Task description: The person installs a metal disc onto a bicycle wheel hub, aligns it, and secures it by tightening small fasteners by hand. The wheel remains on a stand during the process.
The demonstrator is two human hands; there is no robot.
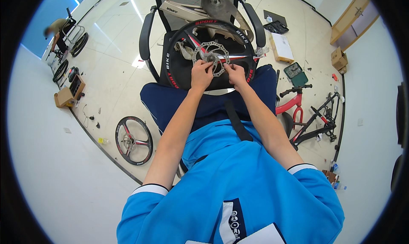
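A black three-spoke bicycle wheel with red and white trim leans over the front of an office chair's seat, close to my knees. At its hub sits a silver brake rotor with a perforated rim. My left hand is closed, fingertips pinched together on the rotor beside the hub; whatever they hold is too small to make out. My right hand is closed too, thumb and fingers pinched at the rotor's lower right edge, with their contents hidden.
A beige bike frame lies on the chair behind the wheel. Another wheel rests on the floor at left. To the right are a red frame, a black frame, a green tool case and a white box. A person sits far left.
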